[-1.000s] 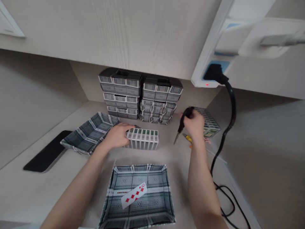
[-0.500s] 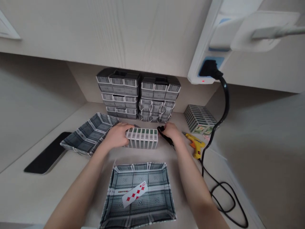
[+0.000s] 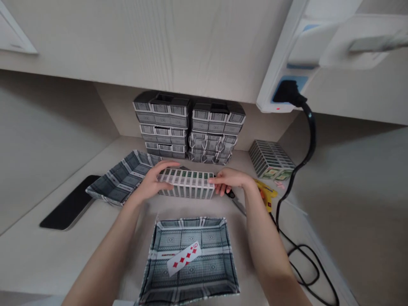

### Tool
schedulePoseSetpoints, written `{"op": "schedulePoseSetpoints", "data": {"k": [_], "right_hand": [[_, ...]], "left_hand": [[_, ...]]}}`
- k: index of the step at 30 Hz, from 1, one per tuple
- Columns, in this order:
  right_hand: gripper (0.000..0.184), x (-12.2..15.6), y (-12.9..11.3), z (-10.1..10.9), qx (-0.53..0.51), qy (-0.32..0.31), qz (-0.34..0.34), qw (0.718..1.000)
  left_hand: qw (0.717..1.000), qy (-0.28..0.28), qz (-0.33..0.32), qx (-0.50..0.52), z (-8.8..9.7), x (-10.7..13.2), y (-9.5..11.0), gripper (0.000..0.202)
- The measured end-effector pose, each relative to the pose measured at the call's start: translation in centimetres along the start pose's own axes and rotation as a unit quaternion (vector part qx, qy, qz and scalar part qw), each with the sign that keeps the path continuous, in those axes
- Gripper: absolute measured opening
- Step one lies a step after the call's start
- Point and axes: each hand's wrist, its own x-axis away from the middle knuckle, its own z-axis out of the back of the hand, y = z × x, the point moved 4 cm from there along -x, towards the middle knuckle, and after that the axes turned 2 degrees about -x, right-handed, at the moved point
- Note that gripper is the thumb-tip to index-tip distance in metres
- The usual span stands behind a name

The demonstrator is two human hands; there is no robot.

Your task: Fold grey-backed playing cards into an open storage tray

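A row of small white-and-green card boxes (image 3: 188, 185), packed side by side, lies on the shelf. My left hand (image 3: 153, 180) is closed around its left end, thumb in front and fingers over the top. At the right end my right hand (image 3: 228, 180) presses a fingertip on the corner, its other fingers curled below. Just beyond those fingers lie what look like black-handled scissors (image 3: 236, 202), partly hidden by the right hand and arm. Nearer me stands an open tray made of playing cards (image 3: 208, 278), with a six of diamonds card (image 3: 184, 258) in it.
Another card tray (image 3: 119, 180) leans at left beside a dark phone-like slab (image 3: 70, 204). Stacked card boxes (image 3: 162, 123) stand at the back. A block of card boxes (image 3: 270, 157), yellow glue gun (image 3: 267, 195) and black cable (image 3: 310, 144) are right; a power strip (image 3: 280, 72) hangs above.
My right hand has let go of the black-handled scissors and moved left onto the row's right end. My left hand has shifted slightly left, its fingers stretched further over the boxes.
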Motion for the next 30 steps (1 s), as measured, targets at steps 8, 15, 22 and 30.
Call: {"op": "schedulePoseSetpoints", "data": {"k": [8,15,22,30], "right_hand": [[0.05,-1.8,1.1,-0.1,-0.063,-0.052,0.021,0.996],[0.046,-1.7,1.1,-0.3,-0.097,-0.037,0.05,0.993],[0.04,-1.7,1.1,0.0,-0.127,0.004,0.045,0.991],[0.04,-2.0,1.3,-0.5,-0.215,-0.044,0.012,0.975]], "left_hand": [[0.94,0.2,0.113,0.252,-1.8,1.3,-4.7,0.035],[0.947,0.212,0.111,0.215,-1.5,1.4,-4.6,0.025],[0.951,0.205,0.111,0.203,-1.6,1.3,-4.8,0.023],[0.949,0.214,0.102,0.206,-1.5,1.2,-4.7,0.02]]}}
